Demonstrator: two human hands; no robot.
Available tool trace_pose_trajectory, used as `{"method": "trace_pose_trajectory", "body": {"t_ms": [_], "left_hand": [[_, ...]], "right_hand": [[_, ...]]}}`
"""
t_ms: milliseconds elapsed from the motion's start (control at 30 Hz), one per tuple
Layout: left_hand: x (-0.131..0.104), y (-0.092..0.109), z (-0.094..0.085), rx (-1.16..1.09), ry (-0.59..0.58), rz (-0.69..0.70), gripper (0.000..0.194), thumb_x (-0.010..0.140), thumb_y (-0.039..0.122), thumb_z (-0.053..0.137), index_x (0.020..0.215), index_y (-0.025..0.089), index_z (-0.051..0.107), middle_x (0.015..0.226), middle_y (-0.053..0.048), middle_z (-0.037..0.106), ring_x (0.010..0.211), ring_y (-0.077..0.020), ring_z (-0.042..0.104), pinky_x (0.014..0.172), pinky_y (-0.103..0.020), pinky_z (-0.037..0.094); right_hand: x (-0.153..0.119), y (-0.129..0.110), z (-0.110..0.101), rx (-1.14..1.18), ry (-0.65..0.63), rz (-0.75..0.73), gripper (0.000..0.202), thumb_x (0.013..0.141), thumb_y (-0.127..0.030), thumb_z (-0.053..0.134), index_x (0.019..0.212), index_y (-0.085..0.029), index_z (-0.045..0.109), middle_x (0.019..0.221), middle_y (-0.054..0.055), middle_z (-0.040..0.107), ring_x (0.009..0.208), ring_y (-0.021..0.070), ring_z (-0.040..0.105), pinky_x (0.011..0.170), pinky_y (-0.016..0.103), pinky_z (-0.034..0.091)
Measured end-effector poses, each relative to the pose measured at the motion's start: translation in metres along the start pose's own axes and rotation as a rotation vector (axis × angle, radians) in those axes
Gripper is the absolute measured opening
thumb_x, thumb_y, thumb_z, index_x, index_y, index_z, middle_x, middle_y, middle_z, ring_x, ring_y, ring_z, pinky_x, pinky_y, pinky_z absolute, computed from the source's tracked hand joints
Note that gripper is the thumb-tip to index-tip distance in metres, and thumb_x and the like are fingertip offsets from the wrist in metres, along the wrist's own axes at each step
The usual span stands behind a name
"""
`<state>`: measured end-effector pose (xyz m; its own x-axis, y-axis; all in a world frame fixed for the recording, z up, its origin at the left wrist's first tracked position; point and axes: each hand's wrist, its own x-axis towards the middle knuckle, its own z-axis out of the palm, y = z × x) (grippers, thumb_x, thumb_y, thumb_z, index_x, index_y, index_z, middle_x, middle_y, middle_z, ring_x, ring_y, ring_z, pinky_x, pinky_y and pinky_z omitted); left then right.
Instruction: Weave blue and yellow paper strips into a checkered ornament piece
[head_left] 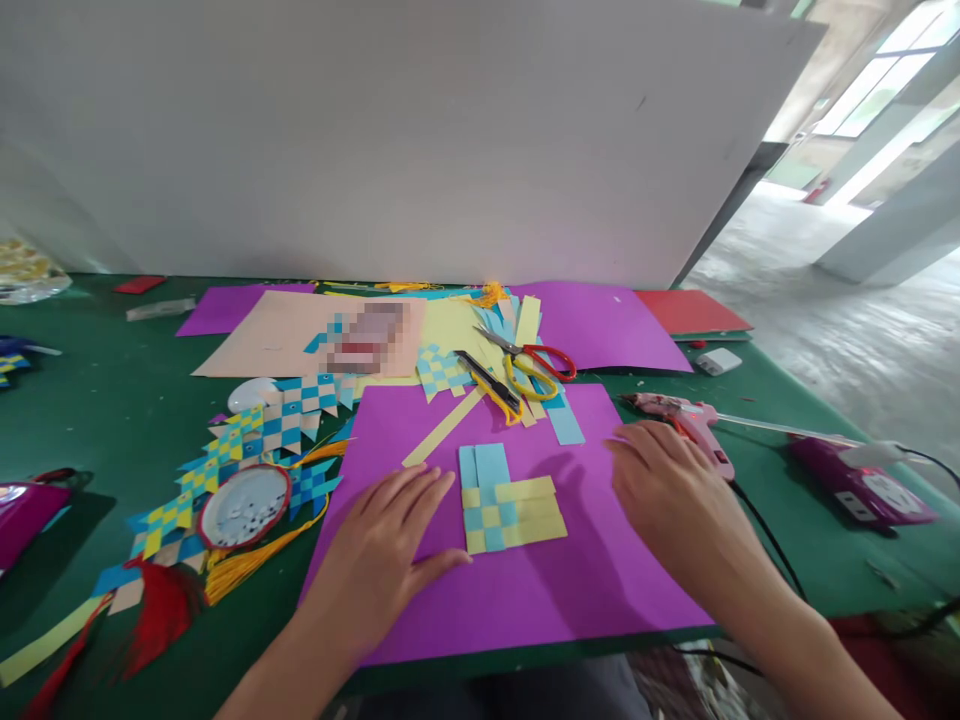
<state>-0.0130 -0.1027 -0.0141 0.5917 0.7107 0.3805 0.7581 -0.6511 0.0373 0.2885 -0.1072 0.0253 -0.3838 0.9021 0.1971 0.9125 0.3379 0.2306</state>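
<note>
On a purple sheet of paper lies a small woven piece of paper strips, blue strips running away from me and yellow ones out to the right. My left hand rests palm down left of the weave, fingers stretched and thumb towards it, holding nothing. Over the sheet's right edge hovers my right hand, slightly blurred, with fingers loosely bent and nothing visible in them. Just behind it a pink hot glue gun lies on the green table. A single yellow strip lies beyond my left hand.
Scissors and a utility knife lie on paper strips behind the weave. To the left are woven paper fish, a dish of googly eyes and tassels. A white board stands behind; a cable runs right.
</note>
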Motion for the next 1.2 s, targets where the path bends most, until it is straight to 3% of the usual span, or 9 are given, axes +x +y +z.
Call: {"method": "trace_pose_trajectory", "body": {"t_ms": [100, 267, 367, 500, 667, 733, 867, 1033, 1200], "left_hand": [[0.006, 0.008, 0.002, -0.017, -0.002, 0.047, 0.061, 0.086, 0.059, 0.052, 0.125, 0.013, 0.057, 0.122, -0.013, 0.066, 0.113, -0.0287, 0.060, 0.091, -0.044, 0.051], [0.012, 0.018, 0.009, -0.064, -0.011, 0.154, 0.041, 0.090, 0.046, 0.055, 0.118, 0.017, 0.063, 0.121, -0.010, 0.067, 0.112, -0.0255, 0.062, 0.095, -0.042, 0.050], [0.012, 0.018, 0.011, -0.051, 0.007, 0.164, 0.033, 0.092, 0.039, 0.054, 0.112, 0.016, 0.066, 0.116, -0.010, 0.070, 0.108, -0.0247, 0.063, 0.092, -0.040, 0.052], [0.012, 0.018, 0.004, -0.054, 0.044, 0.190, 0.034, 0.094, 0.038, 0.052, 0.115, 0.014, 0.064, 0.112, -0.010, 0.070, 0.103, -0.0239, 0.065, 0.090, -0.040, 0.052], [0.011, 0.019, -0.004, -0.036, 0.084, 0.213, 0.030, 0.092, 0.028, 0.056, 0.118, 0.014, 0.062, 0.110, -0.009, 0.070, 0.101, -0.0222, 0.064, 0.092, -0.039, 0.050], [0.008, 0.019, -0.001, -0.012, 0.069, 0.158, 0.032, 0.092, 0.033, 0.056, 0.117, 0.014, 0.062, 0.109, -0.010, 0.070, 0.099, -0.0234, 0.064, 0.088, -0.040, 0.052], [0.001, 0.020, 0.011, -0.004, 0.030, -0.105, 0.040, 0.091, 0.042, 0.054, 0.116, 0.012, 0.062, 0.111, -0.014, 0.067, 0.105, -0.0295, 0.060, 0.087, -0.046, 0.052], [0.000, 0.027, 0.016, -0.219, 0.052, -0.259, 0.030, 0.088, 0.027, 0.059, 0.118, 0.019, 0.060, 0.123, -0.010, 0.063, 0.121, -0.0278, 0.053, 0.097, -0.047, 0.049], [0.012, 0.032, 0.010, -0.659, 0.019, -0.533, 0.027, 0.084, 0.022, 0.061, 0.111, 0.025, 0.060, 0.100, -0.003, 0.071, 0.092, -0.0213, 0.068, 0.082, -0.038, 0.057]], "right_hand": [[0.013, -0.022, 0.001, 0.285, 0.001, -0.095, 0.019, 0.092, -0.021, 0.048, 0.105, -0.017, 0.062, 0.110, 0.013, 0.064, 0.103, 0.0289, 0.058, 0.083, 0.044, 0.051], [0.010, -0.031, 0.025, 0.450, -0.034, -0.153, 0.048, 0.088, -0.037, 0.060, 0.130, -0.017, 0.050, 0.116, 0.013, 0.064, 0.104, 0.0285, 0.061, 0.080, 0.044, 0.056], [0.007, -0.030, 0.034, 0.458, 0.017, -0.126, 0.051, 0.084, -0.039, 0.066, 0.128, -0.016, 0.052, 0.116, 0.013, 0.064, 0.108, 0.0301, 0.058, 0.085, 0.048, 0.055], [0.013, -0.034, 0.031, 0.545, 0.021, -0.144, 0.055, 0.078, -0.043, 0.072, 0.123, -0.018, 0.055, 0.119, 0.012, 0.062, 0.111, 0.0294, 0.054, 0.093, 0.049, 0.050], [0.028, -0.041, 0.023, 0.636, 0.009, -0.214, 0.027, 0.080, -0.039, 0.071, 0.097, -0.020, 0.065, 0.104, 0.009, 0.065, 0.100, 0.0250, 0.057, 0.089, 0.044, 0.050], [0.031, -0.043, 0.023, 0.641, -0.003, -0.198, 0.016, 0.081, -0.033, 0.071, 0.089, -0.020, 0.065, 0.097, 0.007, 0.065, 0.096, 0.0247, 0.056, 0.086, 0.044, 0.050], [0.034, -0.050, 0.027, 0.681, -0.010, -0.151, 0.008, 0.079, -0.019, 0.069, 0.079, -0.019, 0.062, 0.089, 0.006, 0.063, 0.089, 0.0233, 0.055, 0.082, 0.042, 0.049], [0.033, -0.056, 0.031, 0.855, -0.029, -0.025, 0.013, 0.079, -0.009, 0.065, 0.076, -0.019, 0.056, 0.081, 0.003, 0.060, 0.084, 0.0198, 0.053, 0.073, 0.033, 0.046], [0.030, -0.059, 0.038, 1.075, -0.048, 0.082, 0.017, 0.076, -0.004, 0.060, 0.073, -0.020, 0.054, 0.075, 0.000, 0.059, 0.076, 0.0156, 0.054, 0.066, 0.027, 0.042]]}}
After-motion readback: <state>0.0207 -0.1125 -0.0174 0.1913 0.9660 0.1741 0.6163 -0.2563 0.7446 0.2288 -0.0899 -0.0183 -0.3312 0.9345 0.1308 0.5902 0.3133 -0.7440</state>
